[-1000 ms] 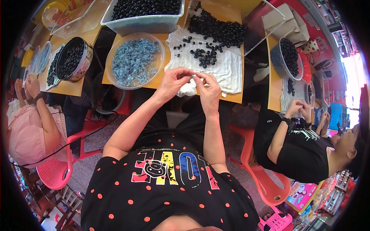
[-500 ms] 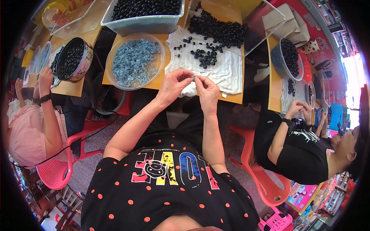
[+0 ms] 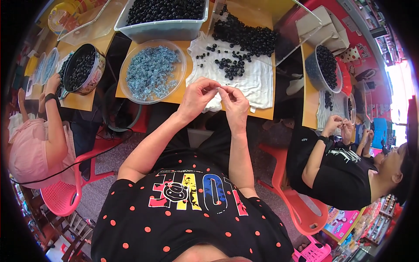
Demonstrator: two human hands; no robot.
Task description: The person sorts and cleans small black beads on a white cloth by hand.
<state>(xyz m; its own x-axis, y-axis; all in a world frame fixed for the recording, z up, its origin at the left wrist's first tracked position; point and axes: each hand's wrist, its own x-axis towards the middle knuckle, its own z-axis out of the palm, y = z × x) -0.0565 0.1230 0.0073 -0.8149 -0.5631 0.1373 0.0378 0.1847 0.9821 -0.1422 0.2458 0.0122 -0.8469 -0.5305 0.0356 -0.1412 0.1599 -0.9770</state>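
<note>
My left hand [image 3: 196,98] and my right hand [image 3: 235,106] meet over the table's front edge, each with thumb and forefinger pinched. Whatever sits between the fingertips is too small to make out. Just beyond them a white cloth [image 3: 257,89] is spread, with loose black beads [image 3: 230,67] scattered on it and a dense heap of black beads [image 3: 246,36] at its far side. To the left of the cloth stands a round clear tub [image 3: 182,74] full of small pale-blue clear pieces [image 3: 150,72].
A rectangular clear bin [image 3: 161,29] of black beads stands at the back. Co-workers sit at either side: one in pink [image 3: 37,148] at left, one in black [image 3: 336,174] at right, each near a bowl of black beads. Red plastic chairs [image 3: 301,205] flank me.
My hands stay nearly in place, fingertips still together, with only a slight shift of the fingers. The co-worker at right has moved their hands slightly.
</note>
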